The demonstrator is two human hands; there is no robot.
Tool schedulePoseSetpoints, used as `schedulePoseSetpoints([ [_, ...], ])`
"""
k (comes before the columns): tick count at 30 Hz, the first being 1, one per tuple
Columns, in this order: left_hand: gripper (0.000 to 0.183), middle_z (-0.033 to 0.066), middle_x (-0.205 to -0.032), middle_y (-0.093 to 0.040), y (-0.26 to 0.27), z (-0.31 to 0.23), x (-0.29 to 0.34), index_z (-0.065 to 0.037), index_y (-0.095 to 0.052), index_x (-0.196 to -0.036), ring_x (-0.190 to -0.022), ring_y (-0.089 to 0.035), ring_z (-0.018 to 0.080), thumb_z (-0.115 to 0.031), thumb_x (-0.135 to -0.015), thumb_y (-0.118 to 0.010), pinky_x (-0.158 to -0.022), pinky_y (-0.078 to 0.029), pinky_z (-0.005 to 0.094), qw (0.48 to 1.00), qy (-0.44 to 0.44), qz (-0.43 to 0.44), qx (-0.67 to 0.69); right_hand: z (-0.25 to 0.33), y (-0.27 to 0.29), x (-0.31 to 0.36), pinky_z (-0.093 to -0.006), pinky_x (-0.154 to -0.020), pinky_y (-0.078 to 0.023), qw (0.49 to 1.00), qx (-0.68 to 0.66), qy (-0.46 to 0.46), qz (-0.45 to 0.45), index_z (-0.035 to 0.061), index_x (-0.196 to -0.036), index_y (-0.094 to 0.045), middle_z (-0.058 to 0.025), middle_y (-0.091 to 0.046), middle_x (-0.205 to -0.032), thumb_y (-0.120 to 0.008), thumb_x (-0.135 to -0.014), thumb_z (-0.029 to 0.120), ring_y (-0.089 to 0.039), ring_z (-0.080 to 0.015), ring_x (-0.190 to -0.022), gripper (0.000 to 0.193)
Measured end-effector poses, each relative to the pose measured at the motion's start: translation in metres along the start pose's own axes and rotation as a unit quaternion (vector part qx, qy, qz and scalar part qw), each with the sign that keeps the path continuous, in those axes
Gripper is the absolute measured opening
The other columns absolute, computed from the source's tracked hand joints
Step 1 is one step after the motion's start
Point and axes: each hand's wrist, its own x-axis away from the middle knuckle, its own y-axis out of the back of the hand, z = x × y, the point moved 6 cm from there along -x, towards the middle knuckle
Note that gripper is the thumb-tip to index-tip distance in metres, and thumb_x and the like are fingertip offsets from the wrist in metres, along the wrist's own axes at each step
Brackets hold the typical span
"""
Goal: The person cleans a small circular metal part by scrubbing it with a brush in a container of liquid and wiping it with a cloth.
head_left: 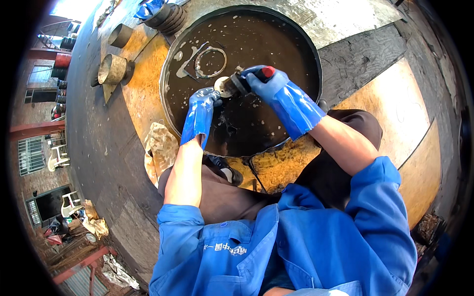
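Note:
Both my hands wear blue rubber gloves and are over a wide round metal basin [165, 93] of dark liquid. My left hand [205, 96] grips the edge of a pale round metal part [222, 87]. In my right hand [271, 86] is a brush [242, 84] with a dark body and a red end. Its greyish bristle end meets the metal part, and my fingers wrap round its handle. A thin metal ring [210, 76] shows at the liquid's surface beyond my left hand, beside pale patches of foam.
Left of the basin stand an open metal cylinder [112, 70], a smaller one [120, 36] and a stack of metal rings [170, 22] with blue material on top. A crumpled tan cloth [160, 147] lies by my left knee. Worn boards [390, 101] cover the ground at right.

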Motion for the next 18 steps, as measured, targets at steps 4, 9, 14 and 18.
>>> schedulePoseSetpoints([
  [4,0.021,0.0066,-0.107,-0.076,-0.002,-0.007,0.023,-0.002,-0.074,-0.117,-0.093,-0.071,0.0179,-0.005,-0.098,-0.068,-0.086,-0.059,0.0314,0.995,-0.010,-0.026,0.099,0.013,0.022,-0.001,-0.0314,-0.090,-0.059,0.997,0.026,-0.035,-0.067,0.0092,-0.116,-0.079,-0.0080,-0.081,-0.103,-0.074,-0.096,0.034,-0.077,-0.0179,-0.096,0.032],
  [9,0.033,0.0093,-0.121,-0.075,-0.015,0.002,0.015,0.000,-0.068,-0.132,-0.098,-0.071,0.0186,-0.005,-0.100,-0.066,-0.091,-0.057,0.0313,0.988,-0.002,0.025,0.151,-0.026,0.018,-0.032,-0.0299,-0.084,-0.059,0.984,-0.151,-0.090,-0.020,0.0089,-0.117,-0.080,-0.0061,-0.080,-0.100,-0.071,-0.096,0.034,-0.076,-0.0146,-0.088,0.034],
  [14,0.032,0.0107,-0.125,-0.074,-0.030,0.016,0.002,-0.003,-0.067,-0.136,-0.107,-0.070,0.0240,-0.014,-0.108,-0.055,-0.098,-0.056,0.0363,0.976,-0.017,0.122,0.181,-0.016,0.009,-0.022,-0.0299,-0.081,-0.060,0.981,-0.190,-0.019,0.015,0.0079,-0.119,-0.079,-0.0074,-0.080,-0.100,-0.068,-0.097,0.028,-0.076,-0.0157,-0.085,0.032],
  [18,0.038,0.0168,-0.132,-0.071,-0.039,0.043,-0.035,-0.005,-0.061,-0.142,-0.118,-0.067,0.0323,-0.022,-0.111,-0.046,-0.108,-0.055,0.0492,0.890,0.104,0.130,0.425,-0.008,-0.005,-0.011,-0.0305,-0.088,-0.060,0.991,-0.128,-0.018,0.027,0.0079,-0.119,-0.079,-0.0080,-0.081,-0.102,-0.068,-0.097,0.027,-0.076,-0.0162,-0.093,0.032],
])
